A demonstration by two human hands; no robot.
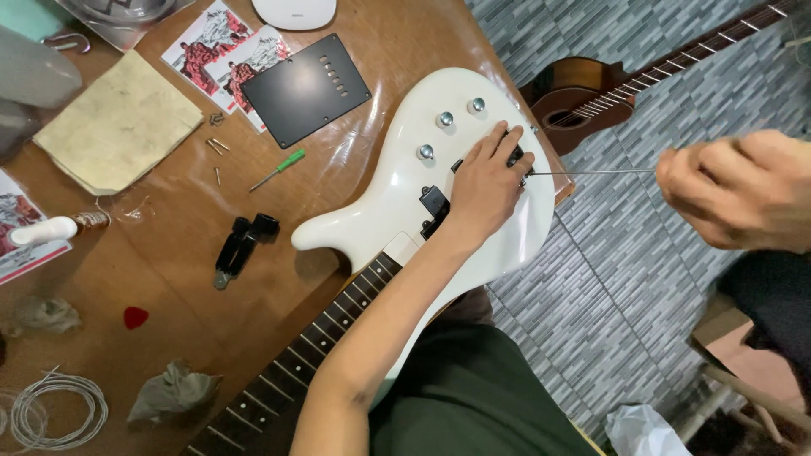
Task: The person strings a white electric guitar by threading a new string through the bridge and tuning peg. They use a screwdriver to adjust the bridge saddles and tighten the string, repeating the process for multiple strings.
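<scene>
One white electric guitar (397, 194) lies on the brown table (169, 279) with three silver knobs (445, 120) just beyond the fingertips of the left hand (483, 187), whose fingers (498, 145) lie close together, pressed flat on the black bridge (512, 157). The right hand (733, 192), curled almost into a fist, pinches one thin string (591, 172) stretched taut from the bridge. One green screwdriver (279, 169) and three small screws (217, 145) lie well left of the left fingers.
</scene>
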